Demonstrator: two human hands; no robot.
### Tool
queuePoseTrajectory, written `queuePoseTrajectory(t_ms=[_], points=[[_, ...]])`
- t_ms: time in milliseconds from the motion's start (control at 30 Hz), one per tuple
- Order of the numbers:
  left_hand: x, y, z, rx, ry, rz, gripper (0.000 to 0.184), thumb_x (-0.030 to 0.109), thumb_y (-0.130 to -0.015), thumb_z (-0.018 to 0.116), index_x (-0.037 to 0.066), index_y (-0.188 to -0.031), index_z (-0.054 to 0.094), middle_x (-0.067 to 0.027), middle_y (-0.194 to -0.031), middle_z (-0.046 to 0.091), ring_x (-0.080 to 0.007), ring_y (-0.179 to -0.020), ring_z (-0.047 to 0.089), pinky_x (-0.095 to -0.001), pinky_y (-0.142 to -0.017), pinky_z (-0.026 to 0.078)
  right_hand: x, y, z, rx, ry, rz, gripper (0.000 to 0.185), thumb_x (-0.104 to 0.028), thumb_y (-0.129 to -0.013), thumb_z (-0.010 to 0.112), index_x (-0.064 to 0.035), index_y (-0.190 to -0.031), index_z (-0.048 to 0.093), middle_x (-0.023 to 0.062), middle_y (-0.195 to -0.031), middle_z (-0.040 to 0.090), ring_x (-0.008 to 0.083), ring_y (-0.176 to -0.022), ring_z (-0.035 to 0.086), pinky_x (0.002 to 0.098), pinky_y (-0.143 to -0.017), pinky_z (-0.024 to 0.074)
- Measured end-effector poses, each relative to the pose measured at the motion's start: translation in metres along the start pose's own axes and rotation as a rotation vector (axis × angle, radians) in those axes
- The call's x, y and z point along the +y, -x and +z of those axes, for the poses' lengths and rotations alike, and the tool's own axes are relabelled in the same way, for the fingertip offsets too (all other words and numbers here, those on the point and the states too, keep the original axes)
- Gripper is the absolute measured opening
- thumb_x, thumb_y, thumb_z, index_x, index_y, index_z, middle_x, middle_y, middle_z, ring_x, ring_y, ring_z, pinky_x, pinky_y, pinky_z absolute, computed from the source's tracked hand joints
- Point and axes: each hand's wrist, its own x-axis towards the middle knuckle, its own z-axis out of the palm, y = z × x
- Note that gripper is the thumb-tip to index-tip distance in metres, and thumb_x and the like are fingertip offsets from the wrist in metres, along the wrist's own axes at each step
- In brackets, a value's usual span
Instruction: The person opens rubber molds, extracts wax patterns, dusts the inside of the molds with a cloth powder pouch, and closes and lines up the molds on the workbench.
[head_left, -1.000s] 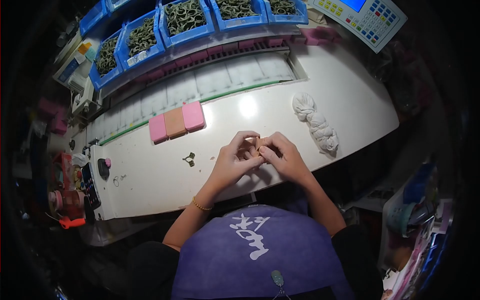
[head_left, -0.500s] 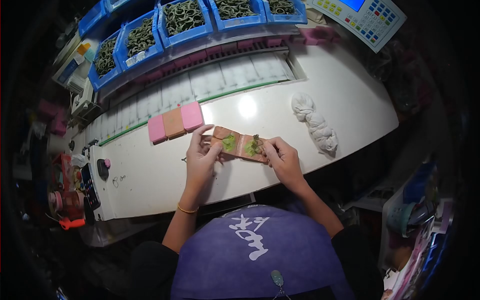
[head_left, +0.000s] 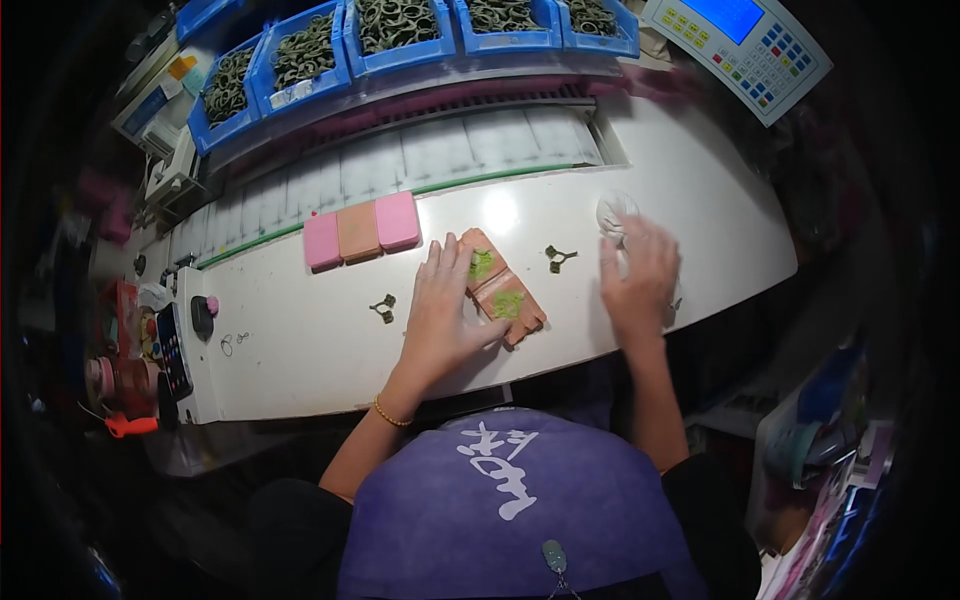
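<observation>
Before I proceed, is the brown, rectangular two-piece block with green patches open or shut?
Open: the block lies with halves side by side, a green patch visible on each.

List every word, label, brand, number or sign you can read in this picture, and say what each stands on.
No text can be quoted with certainty.
Purple apron: large white brush-style lettering, turned sideways and too stylised to read surely.
Keypad panel: any marks on its coloured keys are too small to read.
Blue bin: white label, any writing too blurred.
Phone: screen details too small.
</observation>
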Motion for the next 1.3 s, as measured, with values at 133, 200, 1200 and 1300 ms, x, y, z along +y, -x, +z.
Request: queuePoseTrajectory(t_ms=[133,200,1200,1300], points=[[-0.006,-0.002,-0.002,-0.06,0.009,0.021,0.111,0.037,-0.07,0.084,-0.008,-0.153,0.028,-0.0305,-0.161,0.025,-0.0429,-0.151,0.024,-0.0496,-0.123,0.021,0.042,0.017,0.005,-0.288,0.083,0.057,0.047,-0.01,-0.083,0.067,-0.0073,-0.13,0.064,0.017,-0.13,0.061,0.0342,-0.11,0.059,0.044,-0.092,0.0498],[-0.004,-0.003,-0.004,-0.038,0.079,0.009,0.116,0.037,-0.067,0.085,-0.008,-0.155,0.023,-0.03,-0.159,0.029,-0.0407,-0.15,0.028,-0.0502,-0.124,0.021,0.043,0.018,-0.004,-0.301,-0.205,0.086,0.054,-0.006,-0.079,0.066,-0.0057,-0.133,0.062,0.0154,-0.131,0.063,0.0368,-0.107,0.061,0.0431,-0.092,0.0508],[0.007,0.007,0.004,0.031,1.124,-0.225,0.042,0.007,-0.102,0.057,0.002,-0.144,0.053,-0.0095,-0.131,0.064,-0.0152,-0.122,0.058,-0.0307,-0.105,0.047,-0.059,0.035,-0.011,-0.621,-0.983,0.15,0.069,-0.009,-0.084,0.073,-0.0004,-0.147,0.046,0.0202,-0.138,0.056,0.0393,-0.123,0.054,0.0451,-0.108,0.0409],[-0.007,0.017,0.018,0.003,1.03,-0.027,0.053,0.018,-0.092,0.076,0.001,-0.139,0.057,-0.0087,-0.127,0.067,-0.0157,-0.114,0.063,-0.0321,-0.101,0.05,-0.056,0.059,0.028,-0.572,-1.242,0.252,0.056,-0.006,-0.089,0.069,0.0061,-0.139,0.048,0.0192,-0.125,0.063,0.0272,-0.11,0.065,0.0365,-0.097,0.0512]])
